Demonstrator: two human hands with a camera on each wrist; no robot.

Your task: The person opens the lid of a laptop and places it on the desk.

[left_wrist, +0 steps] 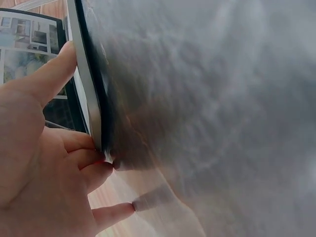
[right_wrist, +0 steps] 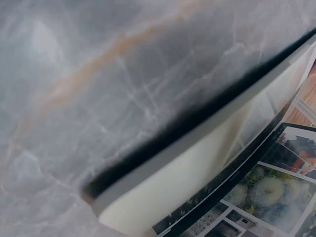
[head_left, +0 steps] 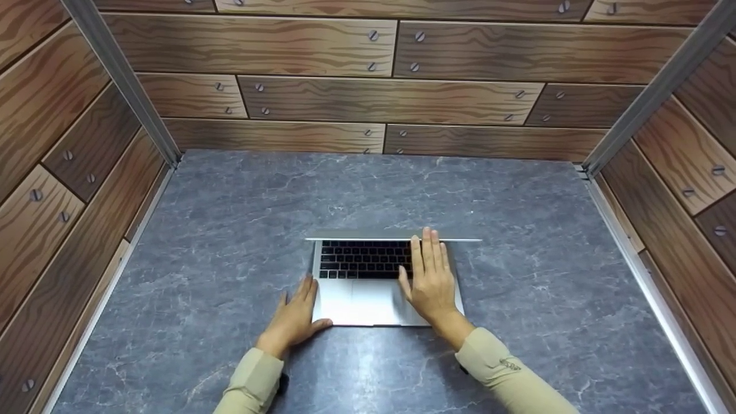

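A silver laptop [head_left: 374, 302] lies on the dark marbled tabletop, its lid [head_left: 356, 238] raised and seen nearly edge-on in the head view. Over the right part of the black keyboard [head_left: 365, 259] extends my right hand [head_left: 432, 284], its straight fingers reaching the lid's top edge. My left hand [head_left: 296, 316] rests at the base's front left corner, fingers along the left side and thumb by the front edge. In the left wrist view, that hand [left_wrist: 44, 143] touches the base's edge [left_wrist: 89, 94]. Pictures show on the screen [right_wrist: 271, 185] in the right wrist view, where my right hand is hidden.
Marbled tabletop [head_left: 241, 207] surrounds the laptop. Wood-patterned panels [head_left: 322, 98] stand at the back and both sides, with grey metal posts [head_left: 123, 80] at the back corners.
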